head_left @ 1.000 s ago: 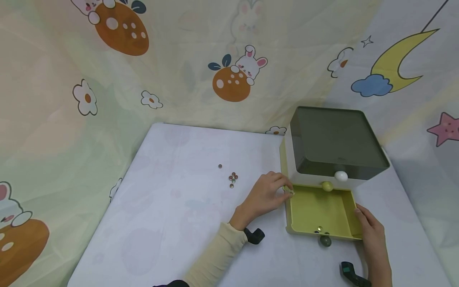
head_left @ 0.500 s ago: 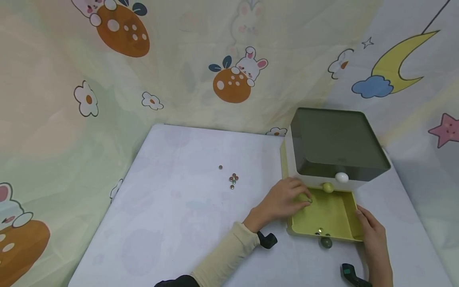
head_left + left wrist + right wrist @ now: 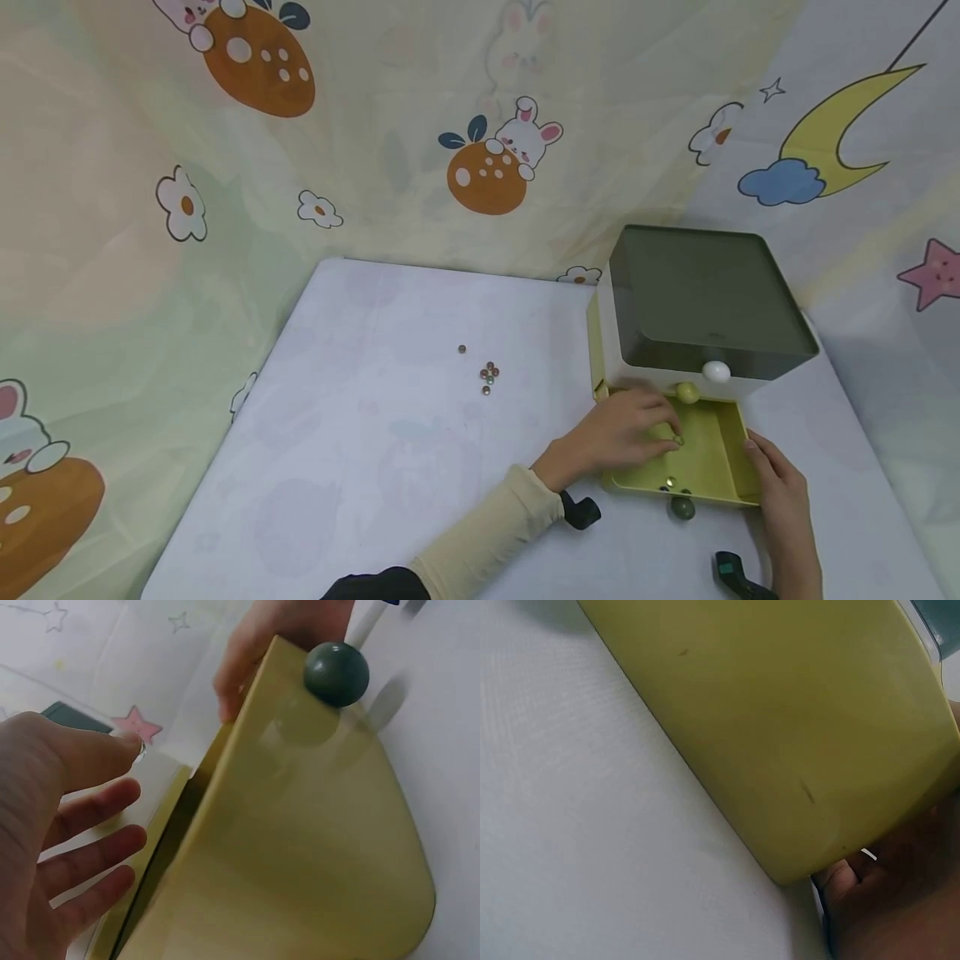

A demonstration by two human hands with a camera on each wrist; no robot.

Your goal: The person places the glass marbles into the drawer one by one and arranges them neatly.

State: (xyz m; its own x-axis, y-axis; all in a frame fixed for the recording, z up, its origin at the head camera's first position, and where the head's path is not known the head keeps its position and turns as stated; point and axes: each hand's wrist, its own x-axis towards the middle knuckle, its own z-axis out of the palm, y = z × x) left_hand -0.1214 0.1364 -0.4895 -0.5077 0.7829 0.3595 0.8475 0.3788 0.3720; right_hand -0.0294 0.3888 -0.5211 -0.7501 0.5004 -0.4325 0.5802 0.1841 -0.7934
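Note:
My left hand [image 3: 630,429] is over the pulled-out yellow-green drawer [image 3: 716,446], pinching a small shiny bead [image 3: 678,440] between thumb and fingertips. In the left wrist view the other fingers are spread beside the drawer front. The right hand [image 3: 783,492] grips the drawer's right side wall, its thumb at the top edge. Near the drawer's front wall lie a few small beads [image 3: 671,482], and a dark green round knob [image 3: 682,507] sticks out from that wall. Several small brownish beads [image 3: 490,373] lie on the white table, with a single bead [image 3: 462,349] apart from them.
The drawer unit [image 3: 712,292] has a dark green top, with a white knob [image 3: 716,372] and a yellow-green knob [image 3: 687,392] on its front. Behind the white table [image 3: 360,433] hangs a printed cloth [image 3: 375,100].
My left hand has moved right with the bead, from the drawer's left edge to over its inside. The right hand stays on the drawer's side.

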